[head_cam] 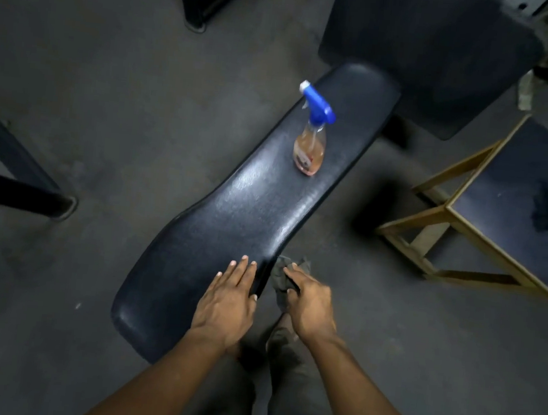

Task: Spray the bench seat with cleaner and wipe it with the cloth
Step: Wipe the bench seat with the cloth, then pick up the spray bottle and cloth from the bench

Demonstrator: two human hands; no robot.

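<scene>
Cloth [284, 280] shows half-hidden under right hand [311, 306] beside bench seat [249, 205].

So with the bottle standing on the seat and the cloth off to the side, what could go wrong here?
1. The spray bottle stands upright on the bench seat in the likely wiping path; a sweep could tip it.
2. The cloth, gripped by the right hand, is beside the seat edge, so the top may go unwiped.

a single wide-angle head view looks steeply down and forward from above the person, close over the near end of the bench seat [248, 211], which runs away up the frame; edges bend with the lens; no second view.
</scene>
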